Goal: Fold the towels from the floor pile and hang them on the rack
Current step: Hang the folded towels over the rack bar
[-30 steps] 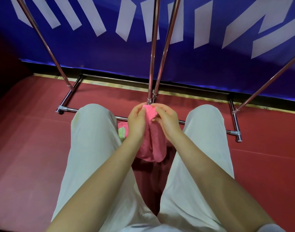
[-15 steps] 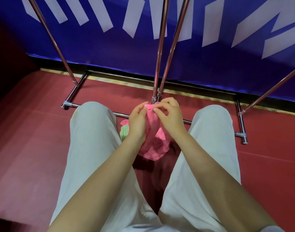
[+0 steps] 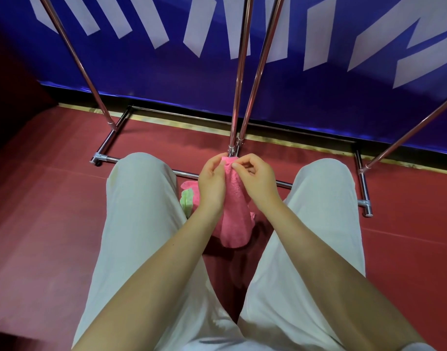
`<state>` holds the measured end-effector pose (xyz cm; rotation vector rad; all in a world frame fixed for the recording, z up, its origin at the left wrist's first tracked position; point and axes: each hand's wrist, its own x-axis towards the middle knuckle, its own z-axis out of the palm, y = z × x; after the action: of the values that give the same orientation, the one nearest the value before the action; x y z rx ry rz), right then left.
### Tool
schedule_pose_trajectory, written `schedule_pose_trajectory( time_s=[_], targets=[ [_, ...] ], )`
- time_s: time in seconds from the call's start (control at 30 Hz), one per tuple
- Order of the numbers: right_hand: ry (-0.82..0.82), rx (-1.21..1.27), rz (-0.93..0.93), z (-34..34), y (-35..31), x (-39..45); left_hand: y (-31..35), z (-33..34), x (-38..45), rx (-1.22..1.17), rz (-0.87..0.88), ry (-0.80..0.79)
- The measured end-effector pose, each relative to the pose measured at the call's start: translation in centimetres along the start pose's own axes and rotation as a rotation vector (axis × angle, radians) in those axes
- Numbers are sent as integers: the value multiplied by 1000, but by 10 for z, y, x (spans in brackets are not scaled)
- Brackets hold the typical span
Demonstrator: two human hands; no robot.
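Note:
A pink towel (image 3: 236, 216) hangs between my knees, pinched at its top edge by both hands. My left hand (image 3: 212, 182) grips the top left corner, and my right hand (image 3: 255, 178) pinches the top edge just beside it with thumb and forefinger. The towel's lower end dangles loosely above the red floor. Behind my left hand lies the floor pile (image 3: 189, 196), where a pink towel and a green-and-white one show; the rest is hidden by my hand and leg. The chrome rack (image 3: 238, 95) rises just beyond my hands.
The rack's base bars (image 3: 361, 183) frame the red floor ahead, with slanted poles (image 3: 75, 54) at left and right. A blue banner wall (image 3: 306, 97) stands behind the rack. My white-trousered legs (image 3: 141, 224) flank the towel.
My right hand's fingers have shifted along the towel's top edge into a fine pinch, and the towel hangs longer and straighter. The view has tilted slightly.

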<state>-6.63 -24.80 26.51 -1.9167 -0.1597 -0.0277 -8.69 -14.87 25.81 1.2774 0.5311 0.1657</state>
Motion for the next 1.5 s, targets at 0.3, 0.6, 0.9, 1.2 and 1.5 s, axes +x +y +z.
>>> schedule_pose_trajectory(
  time_s=[0.3,0.6,0.9,1.2,1.5],
  targets=[
    [101,100,82,1,-3,0,-3,2,0,23,58,-54],
    [142,138,163,0,0,1,0,4,-5,164,105,-107],
    [16,175,208,-2,-2,1,-6,-3,0,167,141,-58],
    [-240,-134,75,-4,15,-7,24,-23,22,93,169,35],
    [-172,-381,-38,-19,20,-12,27,-35,24,155,213,53]
  ],
)
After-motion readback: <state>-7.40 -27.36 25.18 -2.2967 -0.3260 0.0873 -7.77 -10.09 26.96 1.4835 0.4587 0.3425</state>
